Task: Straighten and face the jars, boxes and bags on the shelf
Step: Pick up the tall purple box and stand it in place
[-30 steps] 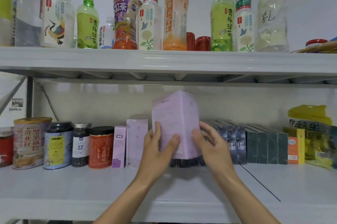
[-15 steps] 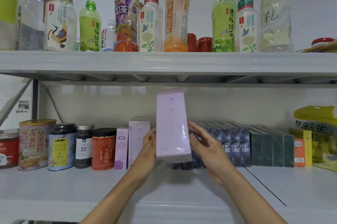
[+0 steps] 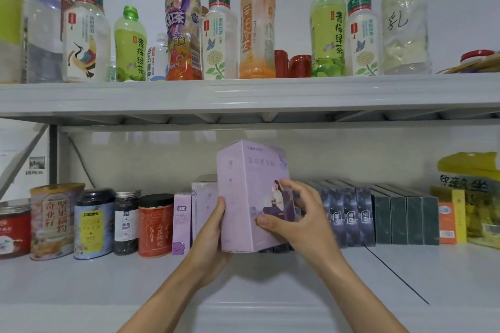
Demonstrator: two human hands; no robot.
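A tall lilac box (image 3: 247, 189) with a picture of a seated woman on its front stands upright at the middle of the lower shelf (image 3: 81, 281), turned slightly so one narrow side also shows. My left hand (image 3: 209, 235) grips its left side low down. My right hand (image 3: 293, 220) holds its right front, fingers spread over the picture. Two smaller lilac boxes (image 3: 201, 205) stand just left of it. Dark purple boxes (image 3: 343, 213) and dark green boxes (image 3: 403, 217) line up to its right, partly hidden by my right hand.
Several jars and tins (image 3: 94, 224) stand at the left of the lower shelf. An orange box (image 3: 447, 221) and a yellow bag (image 3: 473, 197) sit at the right. The upper shelf (image 3: 243, 94) carries several drink bottles close overhead.
The lilac box has been rotated from showing its back, then its narrow side, to showing its picture front. My right hand shifted onto the front face.
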